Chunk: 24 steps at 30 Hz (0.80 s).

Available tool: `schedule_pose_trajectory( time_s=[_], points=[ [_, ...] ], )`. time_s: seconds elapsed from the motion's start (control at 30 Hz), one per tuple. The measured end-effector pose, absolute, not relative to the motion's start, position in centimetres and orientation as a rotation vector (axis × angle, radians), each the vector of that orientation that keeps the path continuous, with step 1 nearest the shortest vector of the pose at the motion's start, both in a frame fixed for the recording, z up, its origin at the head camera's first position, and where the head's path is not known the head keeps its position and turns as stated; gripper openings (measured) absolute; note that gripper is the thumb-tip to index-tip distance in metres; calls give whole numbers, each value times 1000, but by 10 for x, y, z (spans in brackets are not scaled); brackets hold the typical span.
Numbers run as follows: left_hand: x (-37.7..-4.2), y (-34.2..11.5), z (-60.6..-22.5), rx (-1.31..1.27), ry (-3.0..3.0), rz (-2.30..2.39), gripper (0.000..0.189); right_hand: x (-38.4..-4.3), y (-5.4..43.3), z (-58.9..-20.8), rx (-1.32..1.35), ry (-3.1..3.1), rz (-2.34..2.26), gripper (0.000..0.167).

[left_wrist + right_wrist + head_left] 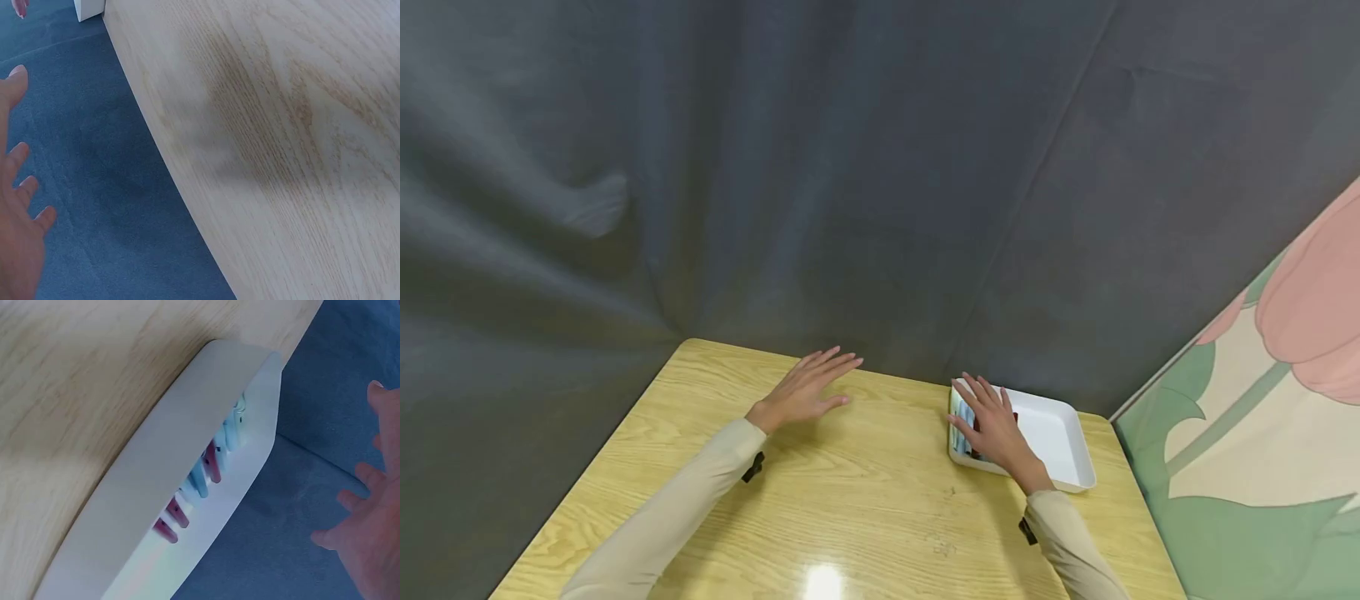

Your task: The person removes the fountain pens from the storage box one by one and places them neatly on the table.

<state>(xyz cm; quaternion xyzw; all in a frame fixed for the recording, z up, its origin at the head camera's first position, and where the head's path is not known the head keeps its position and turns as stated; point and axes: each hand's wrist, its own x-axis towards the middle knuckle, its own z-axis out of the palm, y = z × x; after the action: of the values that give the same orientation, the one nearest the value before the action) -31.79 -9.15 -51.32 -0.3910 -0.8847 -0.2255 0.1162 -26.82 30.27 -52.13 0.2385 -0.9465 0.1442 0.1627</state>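
A white tray [1051,433] rests near the table's far right corner. At its left end lie several slim plastic pieces [212,461] in dark red, blue and pale green; they look like clothes pegs, but only their ends show past the tray wall [156,431]. My right hand [997,433] hovers over that end, fingers spread, partly hiding the pieces in the head view. Nothing is in its grasp. To the left, my left hand [799,395] is held above the wooden table, fingers extended and holding nothing.
The pale wooden table [850,492] ends at a dark grey curtain [865,208] behind and to the left. A panel with a pink flower print [1247,450] stands along the right side. Dark bands [753,467] show at both wrists.
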Motion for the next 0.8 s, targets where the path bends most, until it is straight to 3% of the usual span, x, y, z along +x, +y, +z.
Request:
schedule_pose_trajectory(
  time_s=[0.8],
  points=[
    [-322,-76,-522,-1168,-2597,-600,69,-267,328,-528,563,-2686,453,66]
  ],
)
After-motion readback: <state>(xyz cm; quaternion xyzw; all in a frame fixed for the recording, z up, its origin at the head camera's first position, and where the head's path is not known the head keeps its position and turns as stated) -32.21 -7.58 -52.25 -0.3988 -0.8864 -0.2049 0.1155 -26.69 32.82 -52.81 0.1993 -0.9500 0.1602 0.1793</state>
